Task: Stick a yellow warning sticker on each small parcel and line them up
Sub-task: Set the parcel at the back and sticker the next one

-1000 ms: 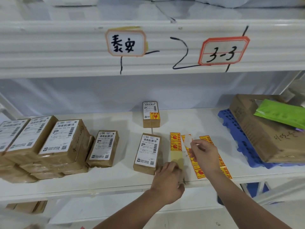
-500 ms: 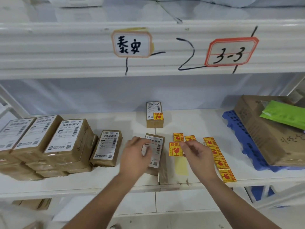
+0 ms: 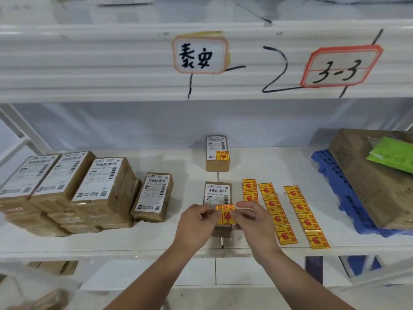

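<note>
— What's sitting on the far left of the white shelf (image 3: 156,240)?

— Stacked brown parcels (image 3: 67,191), then one loose parcel (image 3: 154,196) lying beside them.

— And in the middle?

— The left hand (image 3: 196,224) and right hand (image 3: 254,222) are each pinching an edge of one yellow sticker (image 3: 225,214), holding it over the near end of the small parcel (image 3: 218,193). Behind it, a stickered parcel (image 3: 218,153) is sitting apart.

— Anything crowding them on the right?

— Sticker strips (image 3: 288,213) are lying just beside the right hand; farther right, a cardboard box (image 3: 375,186) is resting on a blue pallet (image 3: 330,186).
</note>
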